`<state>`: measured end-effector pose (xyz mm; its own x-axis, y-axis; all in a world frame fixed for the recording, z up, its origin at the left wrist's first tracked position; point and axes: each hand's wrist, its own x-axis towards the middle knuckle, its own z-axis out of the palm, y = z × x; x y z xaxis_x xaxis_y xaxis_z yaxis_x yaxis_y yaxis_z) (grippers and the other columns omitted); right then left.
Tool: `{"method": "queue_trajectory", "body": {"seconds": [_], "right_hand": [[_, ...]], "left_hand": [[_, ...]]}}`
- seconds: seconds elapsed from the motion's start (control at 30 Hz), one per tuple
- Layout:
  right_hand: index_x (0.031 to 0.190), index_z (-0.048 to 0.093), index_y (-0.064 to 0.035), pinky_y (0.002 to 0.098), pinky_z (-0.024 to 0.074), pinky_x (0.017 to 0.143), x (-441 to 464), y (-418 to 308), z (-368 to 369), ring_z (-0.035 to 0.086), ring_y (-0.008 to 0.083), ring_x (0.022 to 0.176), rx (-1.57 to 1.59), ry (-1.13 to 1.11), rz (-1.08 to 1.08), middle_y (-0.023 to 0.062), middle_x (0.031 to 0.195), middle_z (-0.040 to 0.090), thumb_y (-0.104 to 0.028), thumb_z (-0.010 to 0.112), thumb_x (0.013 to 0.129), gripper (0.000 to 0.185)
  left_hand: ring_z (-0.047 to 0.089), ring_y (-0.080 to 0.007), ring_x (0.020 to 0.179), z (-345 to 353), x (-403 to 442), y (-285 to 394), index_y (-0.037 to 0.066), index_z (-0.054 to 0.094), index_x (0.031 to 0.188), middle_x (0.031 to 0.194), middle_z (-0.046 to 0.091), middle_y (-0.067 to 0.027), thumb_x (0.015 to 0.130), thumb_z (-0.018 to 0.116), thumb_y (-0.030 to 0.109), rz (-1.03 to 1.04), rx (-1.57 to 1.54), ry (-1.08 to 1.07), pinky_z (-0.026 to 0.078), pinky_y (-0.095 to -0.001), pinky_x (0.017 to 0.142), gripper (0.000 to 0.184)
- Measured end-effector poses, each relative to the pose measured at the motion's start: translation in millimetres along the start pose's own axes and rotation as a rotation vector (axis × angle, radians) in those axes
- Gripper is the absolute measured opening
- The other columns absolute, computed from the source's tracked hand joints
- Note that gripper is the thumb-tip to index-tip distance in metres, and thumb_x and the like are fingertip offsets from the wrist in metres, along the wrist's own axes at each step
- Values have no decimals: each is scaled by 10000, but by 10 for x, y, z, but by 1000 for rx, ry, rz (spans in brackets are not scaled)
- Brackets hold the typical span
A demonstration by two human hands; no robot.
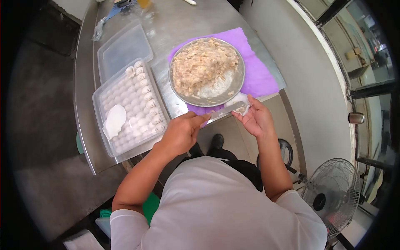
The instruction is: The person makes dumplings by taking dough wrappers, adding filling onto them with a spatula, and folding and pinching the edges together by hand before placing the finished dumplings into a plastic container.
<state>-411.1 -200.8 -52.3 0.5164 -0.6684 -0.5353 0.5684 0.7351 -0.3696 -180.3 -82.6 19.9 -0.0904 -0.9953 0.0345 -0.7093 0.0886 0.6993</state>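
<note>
My left hand is closed around the handle end of a flat metal spreader, whose blade reaches right to a thin white wrapper. The wrapper, with a little filling on it, is held by the fingers and thumb of my right hand. Just beyond, a round metal bowl is heaped with pale minced filling. To the left, a clear plastic box holds rows of white dumplings, with a stack of round wrappers lying on top of them.
A purple cloth lies under the bowl on the steel table. Behind the box is a clear lid. A standing fan is at the lower right, beside the wall and windows. Small items sit at the table's far end.
</note>
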Motion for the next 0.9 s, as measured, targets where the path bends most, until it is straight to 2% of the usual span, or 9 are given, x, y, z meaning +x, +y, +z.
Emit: {"method": "queue_trajectory", "body": {"seconds": [0.17, 0.27, 0.37, 0.5, 0.57, 0.67, 0.7, 0.83, 0.9], "right_hand": [[1372, 443, 52, 501, 480, 1064, 27, 10, -96, 570, 324, 1262, 26, -13, 3, 197, 1356, 570, -253, 482, 1059, 438], [1376, 437, 54, 508, 486, 1062, 29, -4, -80, 570, 331, 1263, 28, -26, 17, 199, 1368, 564, -256, 480, 1060, 445], [1378, 432, 55, 511, 481, 1067, -17, -66, -31, 571, 333, 1264, 60, -61, 21, 205, 1375, 558, -252, 480, 1060, 445], [1372, 434, 57, 512, 480, 1065, -45, -75, -40, 570, 330, 1263, 12, -31, 26, 208, 1364, 563, -252, 479, 1060, 441], [1370, 435, 56, 513, 478, 1066, -81, -93, -83, 570, 329, 1261, 12, -43, 26, 208, 1360, 565, -253, 479, 1061, 439], [1375, 433, 54, 509, 474, 1070, -133, -96, -37, 573, 325, 1255, 40, -65, 45, 204, 1354, 570, -256, 477, 1061, 443], [1379, 430, 53, 506, 472, 1073, -152, -92, 2, 575, 325, 1252, 26, -70, 54, 204, 1358, 566, -256, 476, 1061, 446], [1390, 422, 54, 491, 473, 1074, -223, -77, 15, 570, 324, 1257, 31, -123, 80, 205, 1376, 552, -259, 477, 1060, 458], [1390, 422, 53, 486, 474, 1074, -222, -66, 1, 566, 322, 1262, 22, -143, 84, 203, 1379, 549, -262, 477, 1060, 460]], "left_hand": [[645, -372, 700, -301, 124, 28, 43, 720, 1164, 803, 653, -203, 834, 601, -93, -48, 78, 32, 516, -424, 650, 376], [649, -377, 708, -158, 204, -132, 40, 725, 1149, 815, 663, -209, 831, 610, -84, -18, 97, 25, 520, -418, 653, 360], [659, -373, 726, -99, 109, -12, 42, 735, 1123, 843, 678, -207, 817, 609, -96, -38, -20, -32, 528, -414, 661, 358], [667, -367, 754, -131, 38, 101, 48, 737, 1119, 867, 685, -193, 796, 607, -122, -36, 29, -24, 534, -414, 665, 387], [663, -353, 764, -289, 68, 116, 58, 731, 1133, 861, 677, -166, 785, 635, -126, 6, 160, 19, 529, -415, 653, 406], [659, -337, 767, -379, 83, 224, 63, 729, 1134, 850, 668, -141, 800, 665, -99, 69, 68, 1, 526, -407, 643, 377], [654, -326, 757, -336, 89, 201, 63, 731, 1117, 839, 666, -135, 801, 682, -81, 97, 163, 1, 521, -399, 638, 351], [651, -332, 754, -395, 107, 150, 70, 731, 1125, 845, 666, -146, 803, 678, -84, 105, 131, 2, 515, -410, 643, 361], [650, -344, 755, -496, 93, 198, 70, 725, 1143, 858, 668, -159, 805, 670, -88, 22, 79, -51, 511, -428, 651, 377]]}}
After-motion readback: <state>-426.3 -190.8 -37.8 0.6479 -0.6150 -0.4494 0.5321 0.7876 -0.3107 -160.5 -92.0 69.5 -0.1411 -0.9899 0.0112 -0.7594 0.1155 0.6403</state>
